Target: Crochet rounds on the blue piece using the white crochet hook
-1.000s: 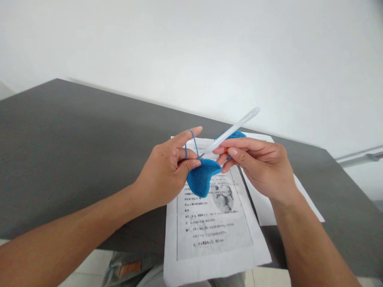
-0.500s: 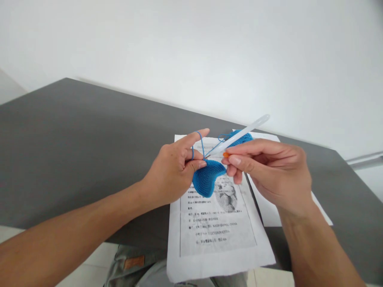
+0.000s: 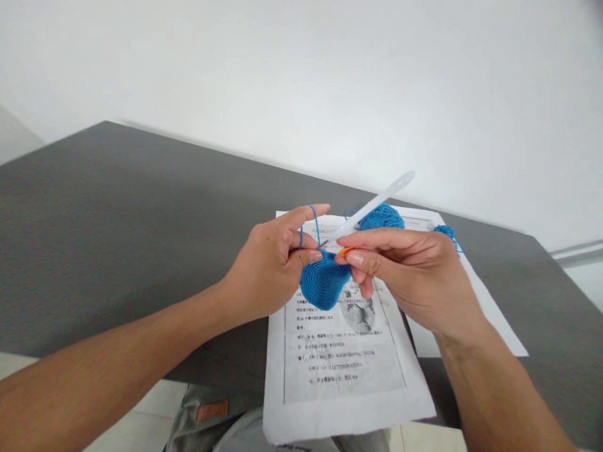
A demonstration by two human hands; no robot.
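Observation:
My left hand (image 3: 271,267) pinches a round blue crochet piece (image 3: 323,282) between thumb and middle finger. Its index finger is stretched out with a strand of blue yarn (image 3: 313,226) looped over it. My right hand (image 3: 405,273) is closed on a crochet hook (image 3: 377,202) with a translucent white handle and an orange grip. The hook's tip is at the top edge of the crochet piece. A ball of blue yarn (image 3: 384,218) lies on the paper just behind my right hand.
A printed sheet of paper (image 3: 339,370) lies on the dark grey table (image 3: 117,232) below my hands and overhangs the near edge. A second white sheet (image 3: 490,314) lies to its right. A white wall rises behind the table.
My right hand has moved left toward the crochet piece, bringing the hook's tip to its top edge. The handle has tilted more upright. My left hand has barely moved.

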